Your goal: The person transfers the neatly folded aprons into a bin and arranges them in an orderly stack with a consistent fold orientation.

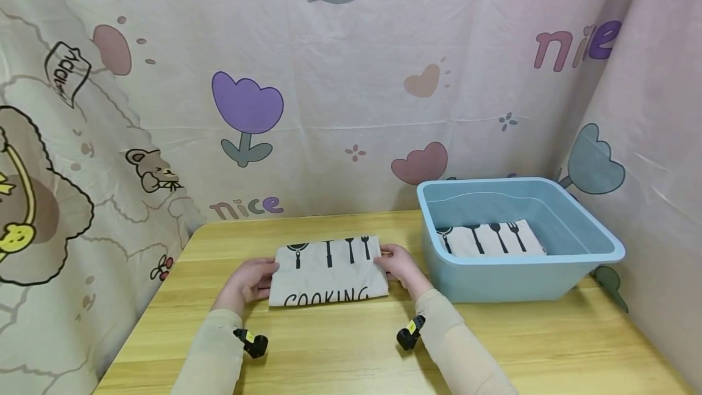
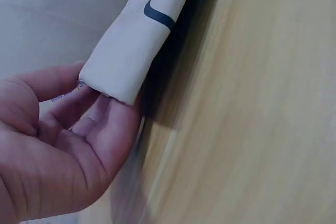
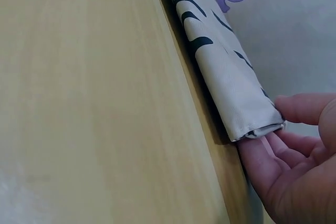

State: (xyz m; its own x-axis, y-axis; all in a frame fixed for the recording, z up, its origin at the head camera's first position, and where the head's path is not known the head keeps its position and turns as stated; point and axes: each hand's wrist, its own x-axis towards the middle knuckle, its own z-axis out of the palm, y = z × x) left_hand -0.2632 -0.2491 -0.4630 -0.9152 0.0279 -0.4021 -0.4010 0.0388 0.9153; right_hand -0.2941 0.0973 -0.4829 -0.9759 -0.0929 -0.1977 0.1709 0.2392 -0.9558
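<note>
Between my two hands is a folded white cloth (image 1: 329, 276), printed with black kitchen utensils and the word COOKING. My left hand (image 1: 249, 279) grips its left end, with the thumb on top and the fingers underneath in the left wrist view. At the opposite end my right hand (image 1: 401, 267) pinches the cloth the same way, its fingers (image 3: 262, 163) tucked below the folded layers. A dark shadow runs under the cloth's near edge in both wrist views. The undersides of the fingers are partly hidden by the fabric.
A light blue plastic tub (image 1: 515, 279) stands on the wooden table (image 1: 329, 352) to the right of my right hand. Inside it lies another white cloth (image 1: 488, 239) with the same utensil print. A patterned curtain (image 1: 329, 108) hangs behind the table and along both sides.
</note>
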